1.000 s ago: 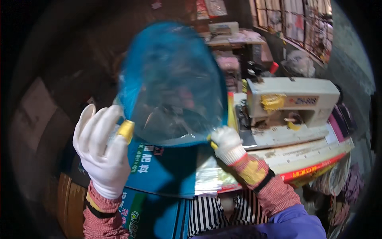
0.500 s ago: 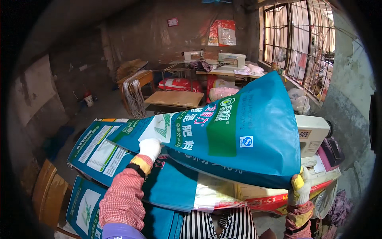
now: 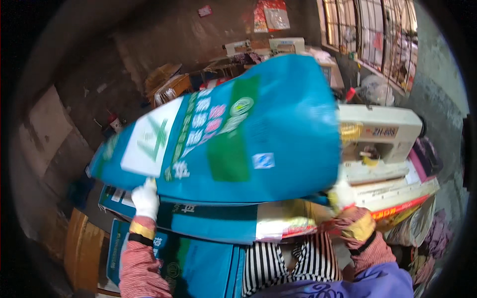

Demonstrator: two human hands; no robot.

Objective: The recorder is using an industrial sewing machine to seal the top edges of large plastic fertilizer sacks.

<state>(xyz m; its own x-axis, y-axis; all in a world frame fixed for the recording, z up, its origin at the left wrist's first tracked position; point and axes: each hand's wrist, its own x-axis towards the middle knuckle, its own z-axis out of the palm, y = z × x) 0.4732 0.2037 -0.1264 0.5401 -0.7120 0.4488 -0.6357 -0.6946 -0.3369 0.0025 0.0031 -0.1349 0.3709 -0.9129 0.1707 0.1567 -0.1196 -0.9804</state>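
Uppermost bag point(image 3: 293, 114), three sewing machines point(image 3: 392, 118)

the raised blue bag point(image 3: 221, 136) bars the way straight ahead; the sewing machine point(image 3: 397, 119) stands just past its right end, while open room lies beyond its left tip.

A window point(image 3: 366, 37) with bars is up on the right. A clear bag point(image 3: 376, 90) sits below it. Two white sewing machines point(image 3: 288, 45) stand far back.
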